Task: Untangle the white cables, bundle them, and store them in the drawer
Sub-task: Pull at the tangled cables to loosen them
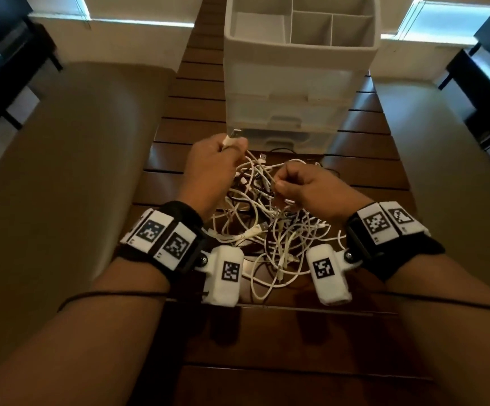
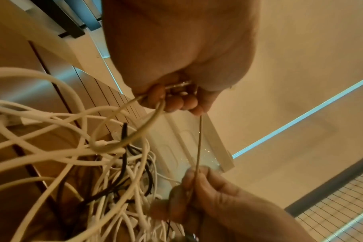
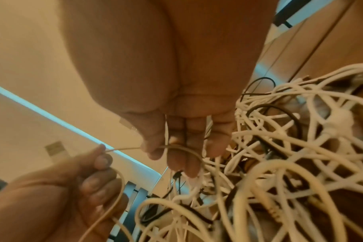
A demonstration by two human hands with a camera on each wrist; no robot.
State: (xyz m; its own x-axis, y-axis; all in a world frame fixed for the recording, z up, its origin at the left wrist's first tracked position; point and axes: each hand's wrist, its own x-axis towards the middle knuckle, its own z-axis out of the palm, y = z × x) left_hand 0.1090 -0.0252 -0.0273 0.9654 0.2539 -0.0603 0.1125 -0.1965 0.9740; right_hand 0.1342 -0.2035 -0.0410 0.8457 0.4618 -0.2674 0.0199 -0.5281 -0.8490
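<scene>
A tangle of white cables (image 1: 270, 230), with a few black ones mixed in, lies on the slatted wooden table (image 1: 196, 124) between my wrists. My left hand (image 1: 217, 162) is raised over the pile's far left and grips a white cable end (image 1: 228, 141) in curled fingers (image 2: 176, 101). My right hand (image 1: 299, 183) pinches a thin white strand (image 2: 199, 144) that runs taut between both hands (image 3: 124, 148). The white drawer unit (image 1: 293, 83) stands just behind the pile, its drawers closed.
The unit's top is an open tray with several compartments (image 1: 302, 24). Beige cushioned seats (image 1: 70, 159) flank the table on both sides. Dark furniture (image 1: 0, 54) stands at the far left and right edges.
</scene>
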